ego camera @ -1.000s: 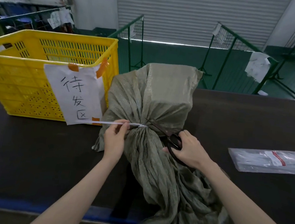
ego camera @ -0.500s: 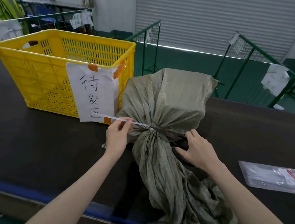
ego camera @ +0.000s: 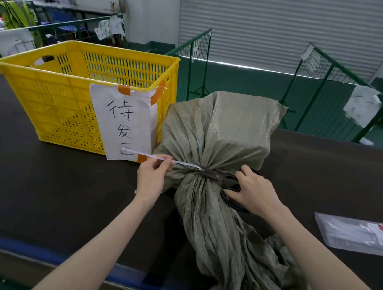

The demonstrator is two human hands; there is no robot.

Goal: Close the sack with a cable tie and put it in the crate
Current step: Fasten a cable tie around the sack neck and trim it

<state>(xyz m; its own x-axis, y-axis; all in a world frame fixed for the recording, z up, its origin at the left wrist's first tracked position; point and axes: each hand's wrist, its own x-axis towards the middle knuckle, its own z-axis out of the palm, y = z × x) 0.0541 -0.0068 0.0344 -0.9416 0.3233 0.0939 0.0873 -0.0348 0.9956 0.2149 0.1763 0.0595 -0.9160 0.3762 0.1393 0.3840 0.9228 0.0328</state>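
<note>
White cable tie pinched in left hand; scissors in right hand

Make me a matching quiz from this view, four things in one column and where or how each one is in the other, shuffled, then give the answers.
Things:
1. crate
2. sack
3. scissors
4. packet of cable ties

States:
A. gripped by the right hand
B. lying flat at the table's right edge
C. yellow, with a paper sign taped on
D. neck cinched, on the table

Pairs: 1-C, 2-D, 3-A, 4-B
</note>
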